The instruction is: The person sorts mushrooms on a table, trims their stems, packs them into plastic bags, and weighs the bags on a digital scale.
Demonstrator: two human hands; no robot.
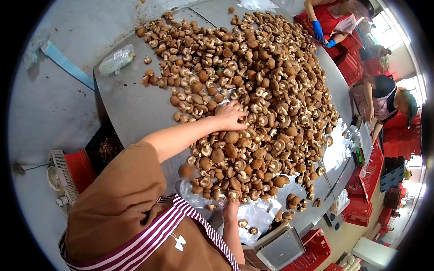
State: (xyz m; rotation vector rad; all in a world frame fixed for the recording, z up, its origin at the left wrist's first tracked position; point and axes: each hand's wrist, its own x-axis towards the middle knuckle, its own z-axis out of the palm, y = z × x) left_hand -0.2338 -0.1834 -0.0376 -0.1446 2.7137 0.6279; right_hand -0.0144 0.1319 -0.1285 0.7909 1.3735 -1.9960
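The left hand (231,115) is reaching across into a big heap of brown mushrooms (280,86), its palm facing down and its fingers spreading loosely over the caps; no mushroom is clearly showing in its grasp. The right hand (232,209) is sitting at the near edge of the same heap, its fingertips meeting a pale-stemmed mushroom (233,195) — whether they are closing around it or only touching it, I cannot tell, as the fingers are partly hidden

The heap is covering much of a grey metal table (131,97), and a few loose mushrooms are lying apart from it. Clear plastic (192,192) is crumpling just beside the right hand, and white plastic sheeting (258,216) is spreading on the other side of that hand, with a couple of mushrooms lying on it. A grey tray (282,250) is standing near the sheeting, beside a red crate (314,253). Toward the far left corner, a wrapped pack (117,60) is lying on the metal

Across the table, a co-worker in blue gloves (318,30) is standing at the heap's far side, and a second co-worker (382,97) is leaning near more white plastic (337,144) — a device with a green display (359,156) is sitting close to that plastic
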